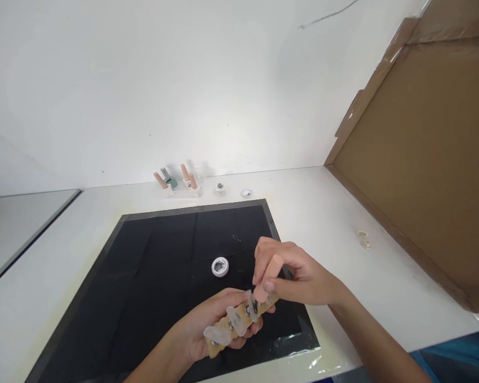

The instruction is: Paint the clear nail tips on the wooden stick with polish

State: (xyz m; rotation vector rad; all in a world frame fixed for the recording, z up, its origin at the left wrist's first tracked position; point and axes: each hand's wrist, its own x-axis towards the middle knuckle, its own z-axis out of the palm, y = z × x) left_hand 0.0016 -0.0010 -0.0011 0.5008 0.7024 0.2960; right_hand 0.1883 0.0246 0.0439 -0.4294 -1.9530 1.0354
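My left hand [207, 324] is closed around a tan wooden stick [239, 324] that carries several clear false nail tips in a row. Over its upper end, my right hand [295, 274] pinches a peach, finger-shaped practice piece [268, 276], pressing it down onto the stick near one nail tip. Both hands hover above the front right part of a black mat [143, 276]. A small round white jar [220, 266] with grey contents sits on the mat just left of my right hand.
At the back of the white table [343, 213], white stands hold more peach practice fingers [178, 182], with two small round pots [246, 193] beside them. Two small pale rings [363, 238] lie to the right. A large cardboard sheet [423, 159] leans along the right side.
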